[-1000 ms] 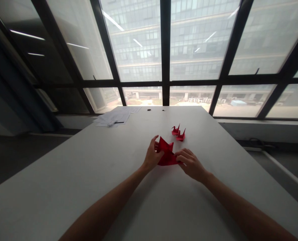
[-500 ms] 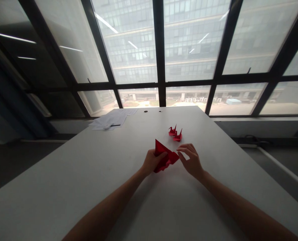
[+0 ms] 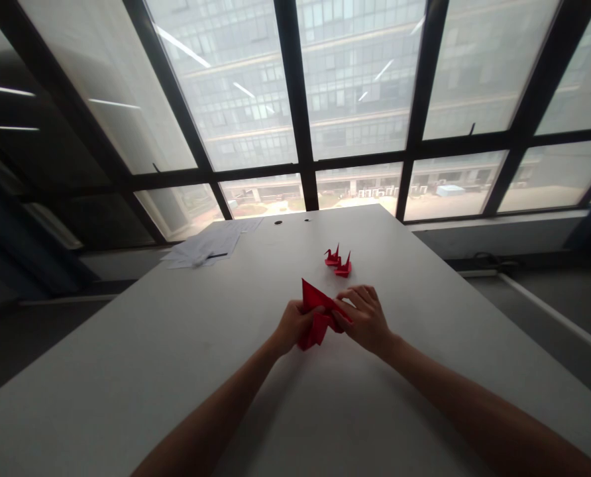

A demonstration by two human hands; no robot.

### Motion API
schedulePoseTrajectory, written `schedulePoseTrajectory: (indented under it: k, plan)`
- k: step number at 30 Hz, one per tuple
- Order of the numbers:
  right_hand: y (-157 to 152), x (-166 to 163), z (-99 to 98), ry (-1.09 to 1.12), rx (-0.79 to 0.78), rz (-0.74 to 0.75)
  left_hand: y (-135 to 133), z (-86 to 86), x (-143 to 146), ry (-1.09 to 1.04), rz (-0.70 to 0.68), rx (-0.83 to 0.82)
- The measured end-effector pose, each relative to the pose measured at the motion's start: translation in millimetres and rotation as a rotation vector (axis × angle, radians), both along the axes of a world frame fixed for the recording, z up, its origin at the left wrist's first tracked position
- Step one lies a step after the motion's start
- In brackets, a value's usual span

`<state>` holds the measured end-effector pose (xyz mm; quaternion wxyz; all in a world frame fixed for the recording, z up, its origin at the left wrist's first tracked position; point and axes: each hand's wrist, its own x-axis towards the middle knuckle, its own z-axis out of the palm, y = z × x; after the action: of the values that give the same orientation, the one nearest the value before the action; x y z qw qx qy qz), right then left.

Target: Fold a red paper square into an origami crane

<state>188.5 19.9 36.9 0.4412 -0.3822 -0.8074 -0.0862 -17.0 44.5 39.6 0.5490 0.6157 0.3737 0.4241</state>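
Note:
A partly folded sheet of red paper point(image 3: 313, 313) is held just above the white table point(image 3: 176, 344), one pointed corner sticking up. My left hand point(image 3: 291, 326) is closed on its left side, thumb on top. My right hand point(image 3: 364, 318) pinches its right edge with thumb and fingers together. Two small finished red paper cranes point(image 3: 338, 261) stand side by side on the table a little beyond my hands.
A loose stack of white papers with a dark pen point(image 3: 203, 248) lies at the table's far left corner. Two small dark holes point(image 3: 291, 220) mark the far edge. Tall windows with black frames point(image 3: 295, 119) rise behind the table.
The red paper was lifted off the table by my left hand, and my right hand let go briefly and has come back to pinch it. The camera tilted a little.

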Motion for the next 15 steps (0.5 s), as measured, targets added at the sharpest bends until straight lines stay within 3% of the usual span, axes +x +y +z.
schedulePoseTrajectory:
  k: [9,15]
  plan:
    - [-0.4,-4.1,-1.2,0.119,-0.011,-0.095,-2.2,4.3,3.2,0.116,0.073,0.066]
    - [2.8,-4.0,-2.8,0.228,-0.143,-0.153,2.5,7.7,2.0,0.317,0.146,0.381]
